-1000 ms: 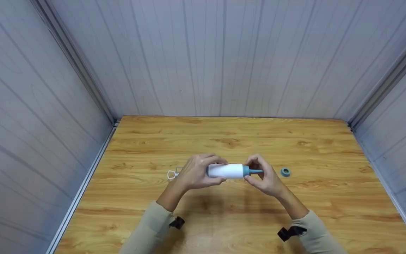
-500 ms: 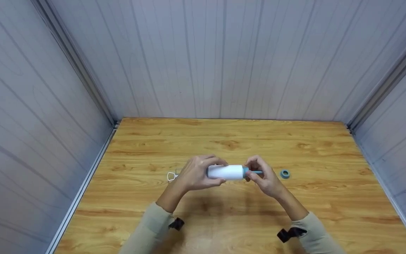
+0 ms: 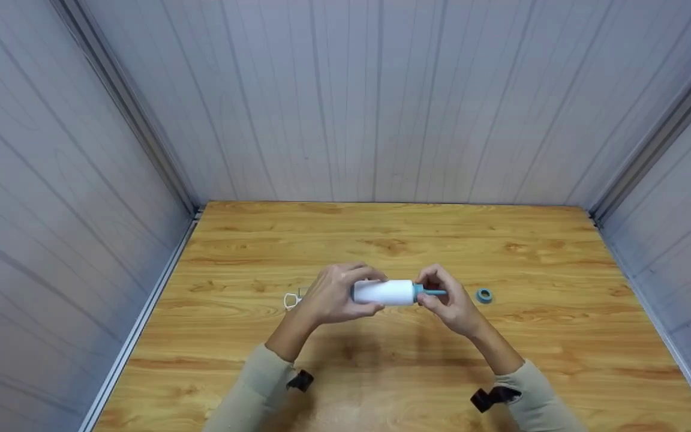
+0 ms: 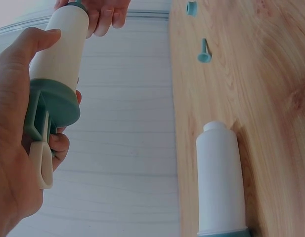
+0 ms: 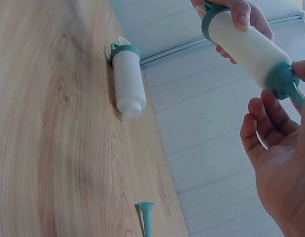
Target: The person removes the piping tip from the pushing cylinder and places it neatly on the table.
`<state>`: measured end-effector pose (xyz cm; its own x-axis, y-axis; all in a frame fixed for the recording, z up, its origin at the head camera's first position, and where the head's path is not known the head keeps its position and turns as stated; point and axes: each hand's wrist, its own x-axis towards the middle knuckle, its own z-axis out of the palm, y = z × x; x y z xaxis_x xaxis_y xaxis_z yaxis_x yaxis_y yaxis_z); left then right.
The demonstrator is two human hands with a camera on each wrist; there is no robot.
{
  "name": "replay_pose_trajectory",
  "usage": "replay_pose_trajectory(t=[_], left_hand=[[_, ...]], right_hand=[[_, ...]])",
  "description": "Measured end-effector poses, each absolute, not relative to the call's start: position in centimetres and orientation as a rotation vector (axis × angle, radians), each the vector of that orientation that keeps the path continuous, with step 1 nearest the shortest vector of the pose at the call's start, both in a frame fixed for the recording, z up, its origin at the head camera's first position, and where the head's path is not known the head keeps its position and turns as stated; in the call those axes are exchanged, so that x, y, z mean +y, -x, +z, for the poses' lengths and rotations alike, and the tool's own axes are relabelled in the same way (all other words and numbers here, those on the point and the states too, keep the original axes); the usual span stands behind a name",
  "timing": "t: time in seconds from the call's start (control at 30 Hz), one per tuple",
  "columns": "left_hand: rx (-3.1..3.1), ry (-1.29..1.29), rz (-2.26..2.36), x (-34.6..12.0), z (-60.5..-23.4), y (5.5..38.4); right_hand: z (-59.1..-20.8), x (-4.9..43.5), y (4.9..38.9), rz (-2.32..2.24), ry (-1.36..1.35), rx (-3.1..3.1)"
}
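My left hand (image 3: pixel 338 293) grips a white tube with teal ends (image 3: pixel 384 292), which looks like an icing syringe, held sideways above the table. At its rear, a teal end piece (image 4: pixel 56 103) and a white plunger handle (image 4: pixel 41 165) stick out beside the palm. My right hand (image 3: pixel 450 303) pinches the teal collar (image 5: pixel 281 76) at the front with thumb and fingers. A thin teal nozzle (image 3: pixel 435 292) points out of that collar into the right hand. A similar second syringe (image 4: pixel 219 180) lies on the table, mostly hidden by my left hand in the head view.
On the wooden table (image 3: pixel 345 240) a teal ring (image 3: pixel 484 295) lies right of my right hand. A loose teal nozzle (image 4: pixel 204 53) lies on the tabletop between the ring and the second syringe. Pale panels (image 3: pixel 345 102) rise behind and at both sides.
My right thumb has moved up from the collar's lower edge onto its front. The left hand keeps its grip, and the syringe stays nearly in place.
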<state>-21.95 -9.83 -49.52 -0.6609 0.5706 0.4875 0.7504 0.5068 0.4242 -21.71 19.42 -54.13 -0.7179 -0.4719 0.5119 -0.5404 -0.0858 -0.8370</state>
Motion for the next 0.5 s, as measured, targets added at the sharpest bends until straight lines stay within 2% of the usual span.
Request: replay_pose_trajectory(t=[0.5], left_hand=[[-2.485,1.123,-0.885,-9.82,-49.55,21.89]], right_hand=[[-54.26,19.53,21.60,1.951,-1.161,-2.083]])
